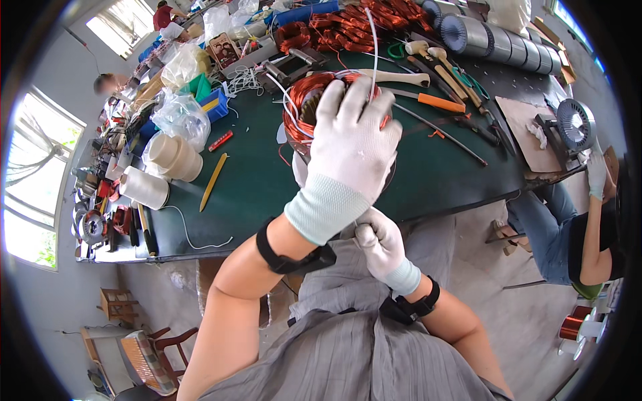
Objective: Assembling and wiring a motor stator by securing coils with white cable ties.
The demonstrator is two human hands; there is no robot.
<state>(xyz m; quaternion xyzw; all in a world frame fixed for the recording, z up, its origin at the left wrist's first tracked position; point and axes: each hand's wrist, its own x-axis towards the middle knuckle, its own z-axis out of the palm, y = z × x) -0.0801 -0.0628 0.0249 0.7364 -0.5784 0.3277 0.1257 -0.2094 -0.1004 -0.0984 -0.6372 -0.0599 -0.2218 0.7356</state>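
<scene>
My left hand (351,144), in a white knit glove, lies over a motor stator with copper windings (303,93). Its fingers curl over the top of the coils and hide much of them. White sleeved leads (287,100) stick out of the windings. Below it, at the table's front edge, my right hand (382,248) is closed in a matching glove, thumb against curled fingers. A small greyish bit shows beside that fist; what it grips, if anything, I cannot make out.
On the green table (257,180) lie a yellow pencil (213,182), thread cones (175,157), an orange-handled tool (441,102) and mallets (449,70). Copper coils (361,30) and metal cores (491,43) fill the back. At right sits another person (588,234) beside a stator on a stand (568,130).
</scene>
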